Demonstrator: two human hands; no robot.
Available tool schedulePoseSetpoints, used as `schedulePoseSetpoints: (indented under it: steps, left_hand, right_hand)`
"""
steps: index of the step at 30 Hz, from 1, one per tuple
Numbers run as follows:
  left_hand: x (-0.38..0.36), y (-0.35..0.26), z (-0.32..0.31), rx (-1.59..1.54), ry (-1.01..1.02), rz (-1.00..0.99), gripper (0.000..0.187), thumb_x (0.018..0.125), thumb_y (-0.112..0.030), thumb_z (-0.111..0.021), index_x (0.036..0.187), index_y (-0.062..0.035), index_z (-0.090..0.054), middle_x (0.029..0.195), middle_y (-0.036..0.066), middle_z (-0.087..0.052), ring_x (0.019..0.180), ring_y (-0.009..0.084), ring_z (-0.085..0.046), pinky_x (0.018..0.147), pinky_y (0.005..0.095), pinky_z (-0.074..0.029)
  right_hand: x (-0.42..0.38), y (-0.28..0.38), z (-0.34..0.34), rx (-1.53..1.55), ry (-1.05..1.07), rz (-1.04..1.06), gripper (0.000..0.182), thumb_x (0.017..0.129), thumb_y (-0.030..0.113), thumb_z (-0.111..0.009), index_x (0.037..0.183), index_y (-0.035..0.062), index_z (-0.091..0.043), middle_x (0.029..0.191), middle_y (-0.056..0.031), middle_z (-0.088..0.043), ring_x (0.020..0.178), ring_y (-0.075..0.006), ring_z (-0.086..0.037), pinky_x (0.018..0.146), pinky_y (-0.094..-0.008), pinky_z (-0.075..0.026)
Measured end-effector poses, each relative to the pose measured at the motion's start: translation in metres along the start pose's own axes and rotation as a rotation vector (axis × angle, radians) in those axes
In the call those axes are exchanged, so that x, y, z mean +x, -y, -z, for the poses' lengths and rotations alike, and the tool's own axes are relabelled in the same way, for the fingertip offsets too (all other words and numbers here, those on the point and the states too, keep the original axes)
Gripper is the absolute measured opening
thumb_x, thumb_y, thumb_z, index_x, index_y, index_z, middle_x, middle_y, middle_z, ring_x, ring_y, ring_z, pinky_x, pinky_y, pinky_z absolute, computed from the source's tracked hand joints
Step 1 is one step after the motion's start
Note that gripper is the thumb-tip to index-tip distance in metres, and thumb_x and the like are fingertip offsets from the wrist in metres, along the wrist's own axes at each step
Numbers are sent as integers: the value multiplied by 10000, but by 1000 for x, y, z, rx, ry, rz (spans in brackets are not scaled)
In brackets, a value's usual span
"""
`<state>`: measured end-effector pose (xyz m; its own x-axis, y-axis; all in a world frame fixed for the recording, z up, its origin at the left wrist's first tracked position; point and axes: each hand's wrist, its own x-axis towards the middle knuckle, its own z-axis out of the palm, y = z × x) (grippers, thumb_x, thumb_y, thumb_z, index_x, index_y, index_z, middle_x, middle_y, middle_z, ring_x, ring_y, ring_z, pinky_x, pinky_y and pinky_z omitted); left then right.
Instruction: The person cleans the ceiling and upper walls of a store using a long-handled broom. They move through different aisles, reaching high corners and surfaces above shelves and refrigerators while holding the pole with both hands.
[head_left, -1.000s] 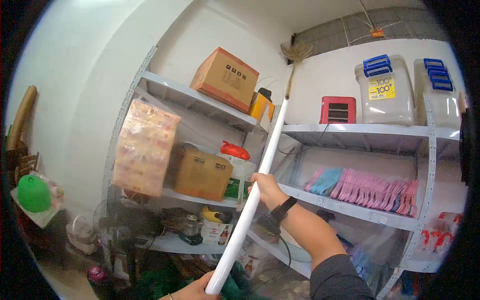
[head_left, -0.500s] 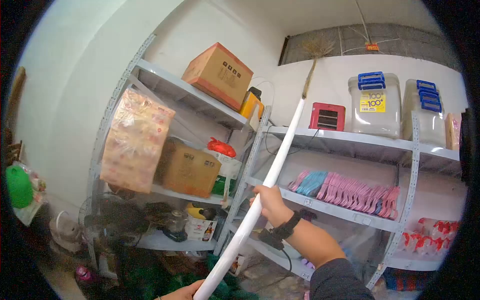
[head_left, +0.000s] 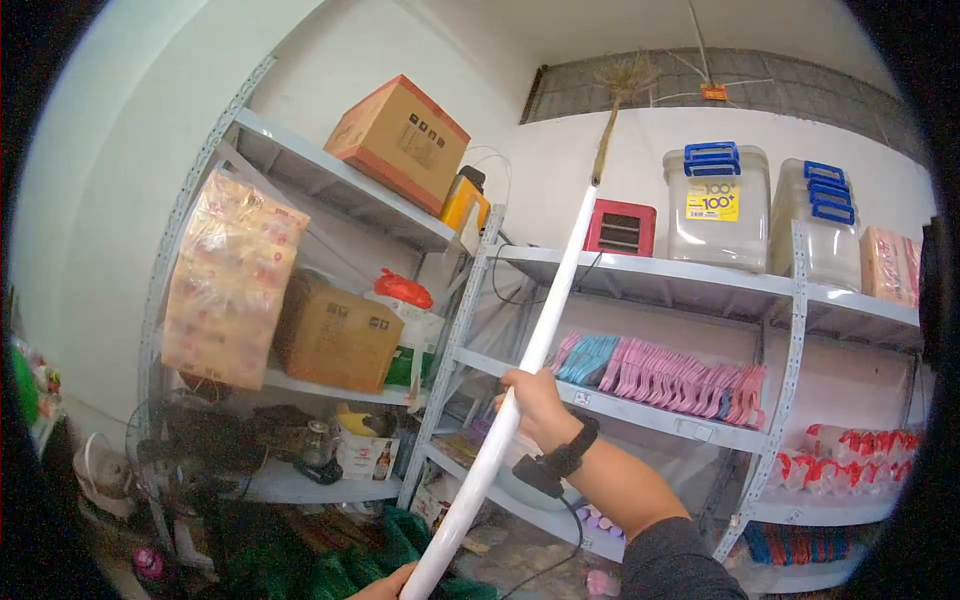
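A long white pole (head_left: 500, 430) slants up from the bottom centre, with a twiggy brush (head_left: 625, 75) on a thin brown stem at its top, near the dark mesh strip high on the wall. My right hand (head_left: 535, 405) is wrapped round the pole at mid-length; a black band and a small black device are on that wrist. At the bottom edge my left hand (head_left: 385, 585) is partly in view, closed around the pole's lower part. The brush head is in front of the mesh; whether it touches cannot be told.
Grey metal shelves bear a cardboard box (head_left: 400, 140), clear bins with blue latches (head_left: 715, 210), a red heater-like box (head_left: 620, 228) and pink hangers (head_left: 680, 375). A plastic-wrapped bundle (head_left: 235, 280) hangs at the left. Dark green cloth (head_left: 390, 555) lies low down.
The view has shifted a little to the right, so the shelves appear further left. Both hands keep their hold on the pole, and the brush remains high by the mesh.
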<state>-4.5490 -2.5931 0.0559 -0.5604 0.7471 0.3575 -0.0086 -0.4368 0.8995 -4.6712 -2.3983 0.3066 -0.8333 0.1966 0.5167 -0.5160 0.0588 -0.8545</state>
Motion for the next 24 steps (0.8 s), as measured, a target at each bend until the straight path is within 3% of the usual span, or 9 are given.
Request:
schedulePoseSetpoints:
  steps: [9, 16, 24]
  left_hand:
    - [-2, -3, -11, 126, -193, -44, 744, 723, -16, -526, 1327, -170, -120, 704, 32, -438, 442, 108, -411, 378, 232, -326]
    - [3, 4, -20, 280, -405, -39, 714, 713, -18, -501, 1322, -140, -148, 716, 53, -468, 453, 127, -446, 399, 240, -376]
    - [13, -7, -33, 717, -742, -57, 700, 670, -50, -516, 1296, -74, -206, 753, 140, -563, 499, 176, -560, 470, 281, -455]
  right_hand:
    - [15, -17, -20, 51, 23, -21, 194, 639, 17, -540, 745, -86, -414, 600, -137, -449, 428, -250, -508, 370, -356, -450]
    - [25, -23, -39, 123, 166, -64, 155, 644, 43, -538, 717, -54, -442, 554, -111, -444, 427, -234, -507, 383, -344, -453]
    - [52, -35, -78, 321, 412, -218, 116, 661, 70, -530, 686, 0, -441, 546, -76, -433, 444, -201, -470, 404, -319, -423]
